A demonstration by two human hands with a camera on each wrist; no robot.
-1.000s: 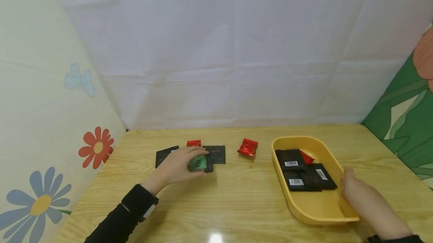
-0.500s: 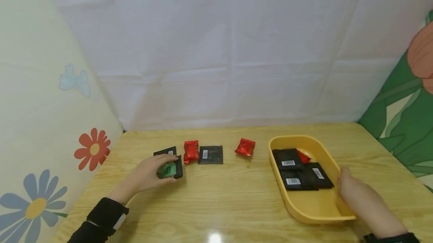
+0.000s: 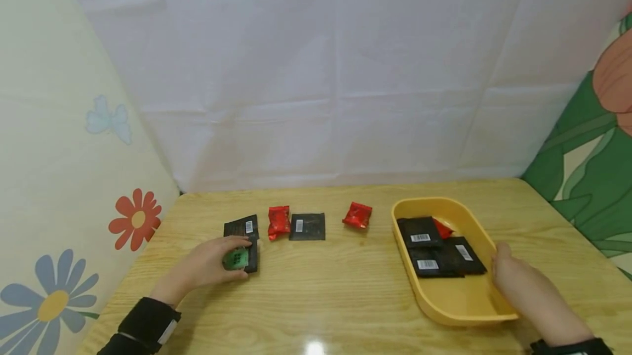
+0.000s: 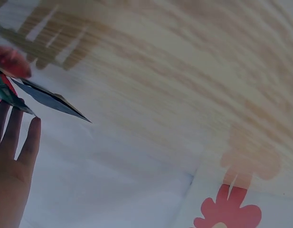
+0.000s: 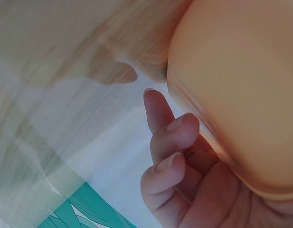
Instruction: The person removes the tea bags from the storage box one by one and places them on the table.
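In the head view my left hand pinches a flat black packet with a green face between thumb and fingers, low over the table's left part. Just behind it lies a black packet with a barcode. The left wrist view has the fingers at the green packet's edge, beside a dark packet. My right hand grips the right side wall of a yellow tray. Black barcoded packets and a partly covered red packet lie in the tray's far half.
A red packet, another black packet and a second red packet lie in a row along the back of the wooden table. A white sheet hangs behind the table; floral panels flank it.
My left hand has moved left and slightly nearer with the green-faced packet, uncovering the red packet and the black packets it had overlapped. My right hand stays at the tray.
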